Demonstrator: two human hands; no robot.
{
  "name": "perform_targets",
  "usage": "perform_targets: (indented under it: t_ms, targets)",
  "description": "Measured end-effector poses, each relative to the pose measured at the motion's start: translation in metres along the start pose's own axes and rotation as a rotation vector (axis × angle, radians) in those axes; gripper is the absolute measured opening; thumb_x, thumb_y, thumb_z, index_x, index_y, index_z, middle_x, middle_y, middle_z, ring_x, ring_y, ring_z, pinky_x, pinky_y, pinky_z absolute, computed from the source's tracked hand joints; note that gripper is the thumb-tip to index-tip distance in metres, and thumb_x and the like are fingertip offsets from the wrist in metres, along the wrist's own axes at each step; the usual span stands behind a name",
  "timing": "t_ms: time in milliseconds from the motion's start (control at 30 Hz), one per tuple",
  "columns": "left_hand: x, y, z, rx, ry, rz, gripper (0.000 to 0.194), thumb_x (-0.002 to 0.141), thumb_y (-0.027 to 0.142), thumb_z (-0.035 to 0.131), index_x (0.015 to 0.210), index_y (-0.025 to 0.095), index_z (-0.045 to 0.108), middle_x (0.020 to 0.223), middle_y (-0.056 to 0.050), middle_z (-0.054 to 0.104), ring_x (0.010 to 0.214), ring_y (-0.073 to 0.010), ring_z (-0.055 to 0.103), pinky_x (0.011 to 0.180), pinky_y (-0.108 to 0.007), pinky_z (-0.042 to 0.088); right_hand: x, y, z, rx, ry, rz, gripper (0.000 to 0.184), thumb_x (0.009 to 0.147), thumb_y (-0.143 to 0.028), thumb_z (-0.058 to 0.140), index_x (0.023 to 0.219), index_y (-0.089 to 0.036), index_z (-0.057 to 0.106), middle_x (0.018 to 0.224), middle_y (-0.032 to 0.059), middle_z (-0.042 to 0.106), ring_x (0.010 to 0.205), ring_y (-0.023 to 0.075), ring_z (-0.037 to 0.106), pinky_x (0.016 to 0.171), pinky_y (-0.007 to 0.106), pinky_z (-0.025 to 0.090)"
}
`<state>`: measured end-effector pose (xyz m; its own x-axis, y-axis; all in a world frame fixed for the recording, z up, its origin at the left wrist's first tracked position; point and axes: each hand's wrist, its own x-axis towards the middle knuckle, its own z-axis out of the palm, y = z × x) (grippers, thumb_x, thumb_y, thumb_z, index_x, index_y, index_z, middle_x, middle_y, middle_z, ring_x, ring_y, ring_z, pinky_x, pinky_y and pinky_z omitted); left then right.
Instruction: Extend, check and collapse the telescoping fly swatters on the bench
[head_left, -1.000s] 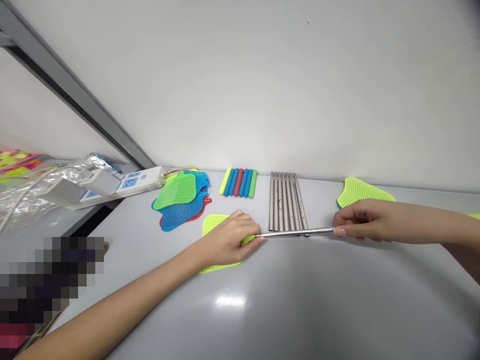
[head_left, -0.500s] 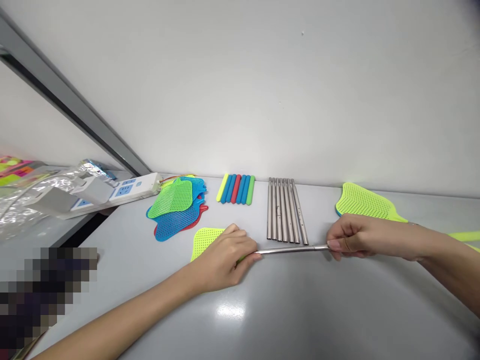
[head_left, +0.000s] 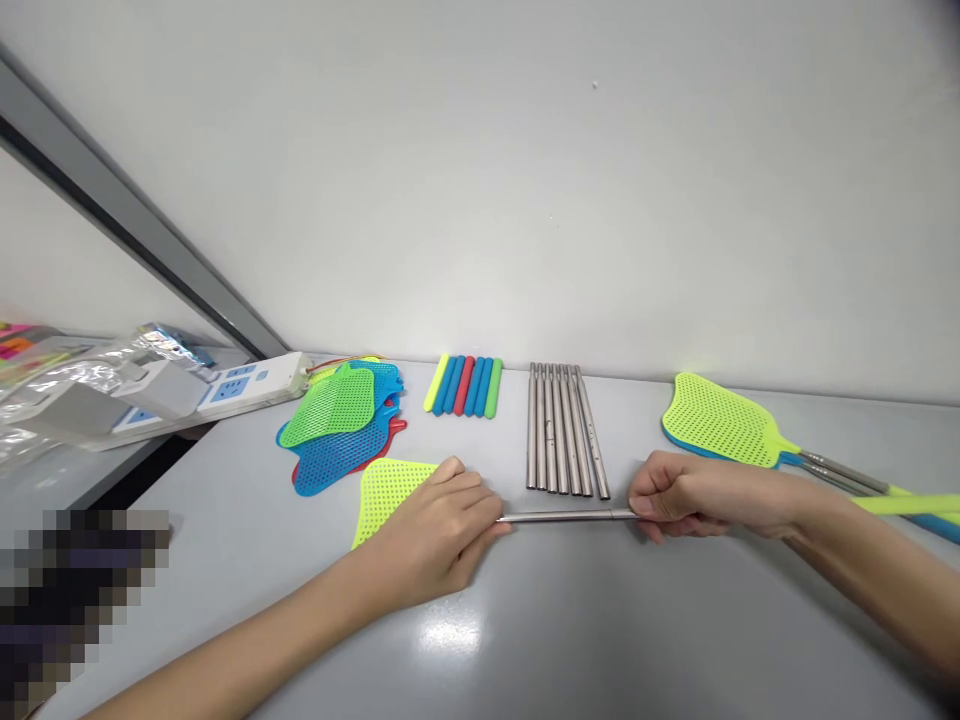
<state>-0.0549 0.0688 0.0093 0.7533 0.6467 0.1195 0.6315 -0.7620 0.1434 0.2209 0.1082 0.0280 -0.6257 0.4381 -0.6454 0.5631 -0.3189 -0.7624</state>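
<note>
My left hand (head_left: 442, 525) is closed on the neck of a yellow-green fly swatter head (head_left: 390, 490), whose perforated panel shows behind the knuckles. From that grip a slim metal rod (head_left: 562, 516) runs level to the right, just above the grey table. My right hand (head_left: 679, 497) pinches the rod's far end between thumb and fingers; the tip is hidden. Beyond the rod lies a row of several metal tubes (head_left: 551, 430). Left of them are several coloured handle sleeves (head_left: 463, 386), yellow, blue, red and green.
Loose swatter heads (head_left: 330, 425) in green, blue and red are piled at the left. A white power strip (head_left: 259, 385) with plugs sits beside plastic bags (head_left: 82, 365). Swatters with metal shafts (head_left: 724, 420) lie stacked at the right, partly behind my forearm. A wall (head_left: 480, 200) rises behind.
The camera view has shifted slightly, showing more of the swatters' shafts at the right. Both hands keep their grips, with the rod still stretched between them.
</note>
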Motion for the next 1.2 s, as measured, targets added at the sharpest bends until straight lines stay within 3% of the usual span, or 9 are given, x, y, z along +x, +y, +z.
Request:
perform_targets:
  t_ms: [300, 567, 733, 1200]
  targets:
    - [-0.001, 0.001, -0.006, 0.063, 0.094, 0.098, 0.027, 0.085, 0.019, 0.036, 0.059, 0.016, 0.045, 0.054, 0.001, 0.041, 0.054, -0.012, 0.031, 0.058, -0.028, 0.027, -0.007, -0.008, 0.018, 0.045, 0.077, 0.077, 0.028, 0.079, -0.034, 0.046, 0.061, -0.013, 0.055, 0.044, -0.0064, 0.029, 0.04, 0.0045, 0.019, 0.038, 0.02, 0.011]
    - [-0.002, 0.005, -0.006, 0.091, 0.127, 0.123, 0.028, 0.085, 0.018, 0.037, 0.058, 0.016, 0.044, 0.053, 0.001, 0.041, 0.053, -0.0121, 0.032, 0.057, -0.028, 0.027, 0.002, -0.002, 0.022, 0.124, -0.004, 0.065, 0.028, 0.078, -0.034, 0.046, 0.061, -0.013, 0.053, 0.043, -0.0063, 0.031, 0.038, 0.004, 0.019, 0.035, 0.02, 0.009]
    - [-0.001, 0.003, -0.003, 0.064, 0.056, 0.089, 0.027, 0.085, 0.02, 0.036, 0.061, 0.016, 0.045, 0.055, 0.0, 0.043, 0.055, -0.0129, 0.035, 0.059, -0.028, 0.027, 0.005, 0.0, 0.02, 0.136, -0.052, 0.075, 0.029, 0.077, -0.037, 0.047, 0.062, -0.013, 0.053, 0.044, -0.0066, 0.03, 0.037, 0.0038, 0.018, 0.034, 0.02, 0.007]
    - [0.003, 0.0, 0.001, -0.074, -0.106, -0.017, 0.029, 0.087, 0.028, 0.032, 0.064, 0.017, 0.043, 0.057, 0.0, 0.045, 0.059, -0.0135, 0.038, 0.062, -0.028, 0.028, 0.007, -0.001, 0.017, 0.042, -0.053, -0.003, 0.036, 0.08, -0.043, 0.044, 0.07, -0.011, 0.059, 0.044, -0.0059, 0.036, 0.037, 0.0039, 0.024, 0.035, 0.019, 0.015]
